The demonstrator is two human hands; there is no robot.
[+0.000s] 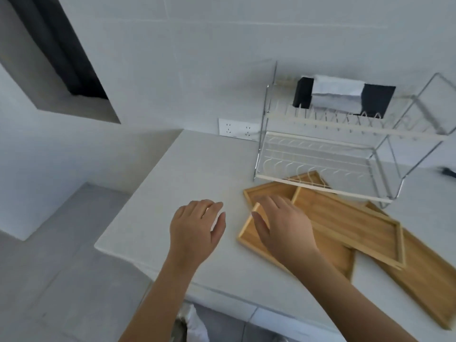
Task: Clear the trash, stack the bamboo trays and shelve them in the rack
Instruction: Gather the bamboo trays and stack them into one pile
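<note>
Several bamboo trays lie overlapping on the white counter (192,169) in front of a wire dish rack (320,154). The top tray (350,218) lies askew over a nearer tray (249,230) and a far one (269,191) that reaches under the rack; another tray (429,280) sticks out at the right. My right hand (283,225) hovers over the near tray's left end, fingers spread, holding nothing. My left hand (197,225) is over bare counter to the left of the trays, fingers loosely curled with something white under them; what it is cannot be made out.
A black box with a white tissue (345,95) sits on the rack's upper tier. A double wall socket (238,130) is left of the rack. The counter's edge runs diagonally at the left, with grey floor (61,267) below. White trash-bag material (192,324) shows beneath the counter.
</note>
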